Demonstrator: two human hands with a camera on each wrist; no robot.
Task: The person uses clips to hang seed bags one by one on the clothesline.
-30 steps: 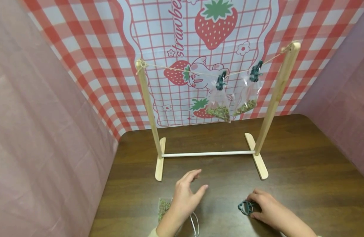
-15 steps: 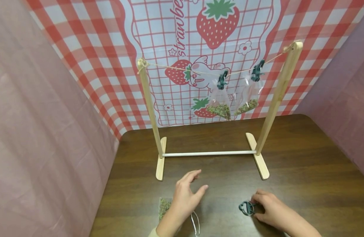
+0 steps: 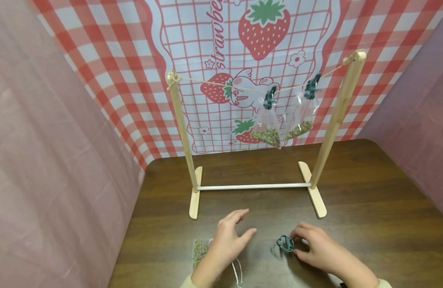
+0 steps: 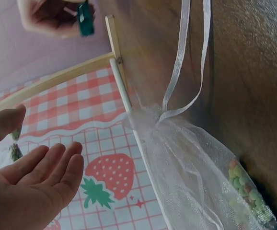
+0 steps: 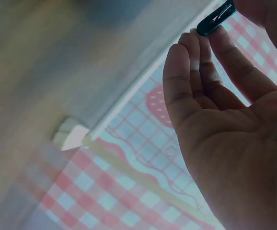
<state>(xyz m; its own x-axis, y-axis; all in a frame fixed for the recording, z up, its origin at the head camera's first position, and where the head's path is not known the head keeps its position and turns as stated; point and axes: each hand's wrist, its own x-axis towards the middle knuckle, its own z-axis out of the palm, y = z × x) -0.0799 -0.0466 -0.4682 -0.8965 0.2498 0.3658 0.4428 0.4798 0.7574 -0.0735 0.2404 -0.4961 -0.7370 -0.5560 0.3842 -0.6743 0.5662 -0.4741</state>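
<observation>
My right hand (image 3: 316, 248) pinches a dark green clip (image 3: 285, 243) between thumb and fingertips, just above the table. The clip (image 5: 217, 19) also shows at the top of the right wrist view. To its left, my left hand (image 3: 230, 238) is held with fingers apart from the thumb and nothing between them. Under the left wrist lies a sheer white drawstring pouch (image 4: 186, 158) with white ribbons and small green and reddish pieces in its bottom. The left forearm hides part of this pouch in the head view.
Behind the hands stands a wooden frame (image 3: 336, 116) with a white crossbar (image 3: 253, 187) and a string along its top. Two similar filled pouches, a middle one (image 3: 266, 130) and a right one (image 3: 300, 124), hang from it by green clips. A strawberry-print cloth (image 3: 127, 80) covers the back.
My right hand has moved left and slightly farther from me with the clip, closer to the left hand. The left hand has barely shifted.
</observation>
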